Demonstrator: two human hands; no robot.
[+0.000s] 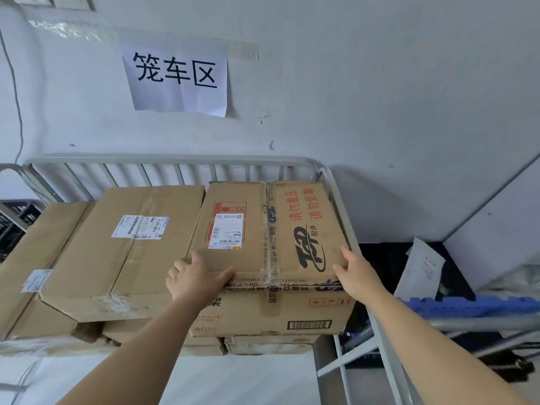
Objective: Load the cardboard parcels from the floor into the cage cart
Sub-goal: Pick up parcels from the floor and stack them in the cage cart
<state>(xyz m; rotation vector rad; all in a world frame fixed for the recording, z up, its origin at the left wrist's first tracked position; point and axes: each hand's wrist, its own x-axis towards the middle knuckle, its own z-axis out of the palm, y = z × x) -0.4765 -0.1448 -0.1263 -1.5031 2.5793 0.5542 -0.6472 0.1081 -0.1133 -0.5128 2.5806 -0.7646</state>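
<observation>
A printed cardboard parcel (263,229) with red characters and a white label lies on top of the stack at the right side of the grey cage cart (175,160). My left hand (195,276) rests flat on its near left corner, fingers straight. My right hand (355,273) presses against its near right corner with straight fingers. A plain taped parcel (131,244) lies beside it on the left, and another parcel (38,258) sits further left. More parcels are stacked beneath them.
The cart's right rail (347,229) runs close beside the printed parcel. A paper sign (175,77) hangs on the wall behind. A blue plastic item (467,306) and a dark bin with a white sheet (420,264) stand to the right. A black crate (14,220) is at the left.
</observation>
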